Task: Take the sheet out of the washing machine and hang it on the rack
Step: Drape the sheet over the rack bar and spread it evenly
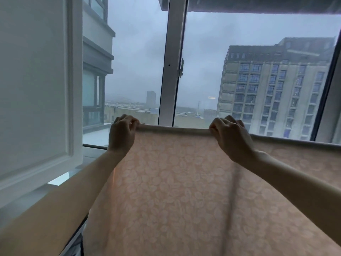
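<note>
A pale pink sheet (pixel 171 191) with a white leaf print hangs spread in front of me, filling the lower middle and right of the view. My left hand (pixel 122 133) pinches its top edge at the left end. Further right along the same edge, my right hand (pixel 230 137) grips the fold. The top edge runs taut between both hands and continues to the right, draped over something hidden beneath it; the rack itself is not visible. A vertical crease shows below my right wrist.
A large window (pixel 203 61) with a white upright frame (pixel 173 71) stands just behind the sheet, showing grey sky and buildings. A white panelled door or cabinet side (pixel 36 89) is close on the left. A dark overhead edge (pixel 258 4) crosses the top right.
</note>
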{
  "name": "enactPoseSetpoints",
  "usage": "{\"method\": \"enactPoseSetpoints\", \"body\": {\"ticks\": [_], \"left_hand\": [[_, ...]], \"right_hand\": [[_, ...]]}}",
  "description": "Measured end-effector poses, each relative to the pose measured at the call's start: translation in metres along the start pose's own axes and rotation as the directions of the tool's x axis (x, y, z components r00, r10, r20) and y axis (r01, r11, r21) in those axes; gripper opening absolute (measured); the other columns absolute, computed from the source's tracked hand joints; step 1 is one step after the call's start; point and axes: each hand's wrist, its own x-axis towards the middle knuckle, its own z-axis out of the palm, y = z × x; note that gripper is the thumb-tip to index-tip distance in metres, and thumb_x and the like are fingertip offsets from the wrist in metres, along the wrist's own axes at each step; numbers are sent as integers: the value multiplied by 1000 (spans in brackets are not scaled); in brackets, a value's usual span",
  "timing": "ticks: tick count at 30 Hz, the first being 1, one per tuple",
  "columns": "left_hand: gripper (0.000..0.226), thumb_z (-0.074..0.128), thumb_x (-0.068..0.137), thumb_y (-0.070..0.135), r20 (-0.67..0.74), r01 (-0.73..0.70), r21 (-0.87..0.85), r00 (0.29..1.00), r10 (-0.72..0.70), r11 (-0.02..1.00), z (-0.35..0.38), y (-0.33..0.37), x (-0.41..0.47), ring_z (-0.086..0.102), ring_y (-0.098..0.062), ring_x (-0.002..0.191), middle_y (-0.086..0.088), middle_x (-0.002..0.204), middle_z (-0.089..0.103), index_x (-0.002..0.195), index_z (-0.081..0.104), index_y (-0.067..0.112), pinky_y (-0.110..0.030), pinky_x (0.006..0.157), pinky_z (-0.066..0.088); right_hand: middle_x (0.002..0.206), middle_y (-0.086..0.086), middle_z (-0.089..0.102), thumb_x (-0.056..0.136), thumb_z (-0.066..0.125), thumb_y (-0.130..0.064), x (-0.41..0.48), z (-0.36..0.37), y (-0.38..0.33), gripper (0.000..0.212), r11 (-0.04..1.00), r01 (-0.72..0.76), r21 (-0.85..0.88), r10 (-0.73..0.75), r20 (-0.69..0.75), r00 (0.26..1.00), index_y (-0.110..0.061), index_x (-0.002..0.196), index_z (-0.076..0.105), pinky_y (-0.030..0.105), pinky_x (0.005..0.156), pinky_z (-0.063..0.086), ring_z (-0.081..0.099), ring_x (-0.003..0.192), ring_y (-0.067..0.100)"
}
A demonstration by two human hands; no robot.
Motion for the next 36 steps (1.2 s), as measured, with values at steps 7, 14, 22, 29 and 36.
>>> {"method": "enactPoseSetpoints", "body": {"ticks": [7, 14, 22, 29, 36], "left_hand": [[16, 50, 98, 9, -38, 108, -12, 993, -108, 994, 1, -9, -19, 61, -32, 93, -16, 98, 65, 102, 64, 3, -37, 84, 49], [35, 50, 94, 3, 72, 62, 160, 995, -74, 985, -11, 4, -37, 52, -31, 124, -16, 131, 58, 129, 56, 2, -40, 107, 41], [42, 58, 89, 4, 229, -9, 399, 969, -90, 917, -67, 12, -106, 60, -29, 114, -14, 123, 64, 131, 58, 10, -42, 97, 50], [34, 55, 91, 12, 211, 129, 603, 926, -314, 787, -156, 11, -195, 61, -27, 100, -5, 108, 68, 124, 60, 18, -40, 80, 53], [29, 52, 94, 12, 70, 288, 736, 868, -492, 612, -249, 21, -290, 56, -20, 104, 1, 108, 65, 122, 60, 15, -32, 82, 45]], "right_hand": [[99, -1, 70, 89, 64, -18, -15, 9, -1, 15, 990, 143, 18, -143, -6, 990, -16, 104, 66, 33, 77, 48, 63, 94, 23], [110, 2, 67, 88, 56, -19, -10, 20, -22, 27, 968, 225, 113, -230, 27, 973, -15, 114, 60, 37, 88, 49, 61, 104, 23], [107, 5, 69, 88, 57, -18, -18, 53, -88, 31, 881, 333, 335, -349, -13, 937, -14, 119, 61, 35, 91, 49, 62, 105, 22], [103, 10, 72, 88, 61, -17, -64, 82, -181, 27, 717, 433, 547, -498, -33, 867, -7, 113, 65, 38, 86, 53, 67, 97, 28], [89, 2, 70, 85, 60, -15, -126, 105, -285, 24, 517, 465, 719, -658, -14, 753, -10, 108, 62, 38, 72, 53, 63, 93, 26]]}}
